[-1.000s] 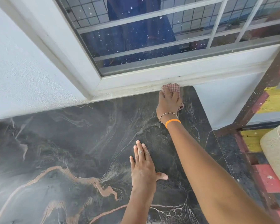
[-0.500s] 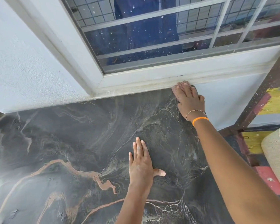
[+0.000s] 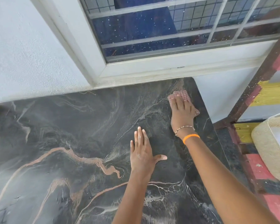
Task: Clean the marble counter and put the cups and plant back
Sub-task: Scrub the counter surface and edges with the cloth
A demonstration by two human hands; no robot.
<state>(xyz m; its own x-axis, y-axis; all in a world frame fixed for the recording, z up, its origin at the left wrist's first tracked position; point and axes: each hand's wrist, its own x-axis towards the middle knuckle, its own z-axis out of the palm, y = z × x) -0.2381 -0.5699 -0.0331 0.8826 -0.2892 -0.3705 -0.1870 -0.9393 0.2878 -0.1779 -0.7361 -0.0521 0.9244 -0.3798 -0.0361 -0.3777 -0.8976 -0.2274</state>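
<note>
Marble counter (image 3: 71,143), dark with pale and rust veins, spread across the near and left of the scene, butting against a white wall (image 3: 31,54) and a window sill (image 3: 168,68) on the far side, ending in a rounded corner far right. Dusty grey haze over much of the slab, heaviest left and near. No cups and no plant in view.

Checked cloth (image 3: 182,96) flat on the slab near that far-right corner, peeking out far of the fingertips and to the right of the palm. Pinned under the right hand (image 3: 182,113), fingers straight and pressed flat, pointing far toward the sill; not curled round the cloth. Beaded bracelet and orange band (image 3: 191,137) at the wrist.

Left hand (image 3: 142,152) planted mid-slab, near and left of the cloth, fingers straight together, thumb splayed right, holding nothing, apparently bracing.

Key relation: cloth directly beneath and just beyond the right fingertips, close to the right edge, with unwiped stone lying left and near. Probably a wiping stroke in progress; likely next pull toward the near side along the right edge, or leftward. Right hand by far the nearer to the cloth. Woven basket (image 3: 271,143) off to the right, beyond the counter.
</note>
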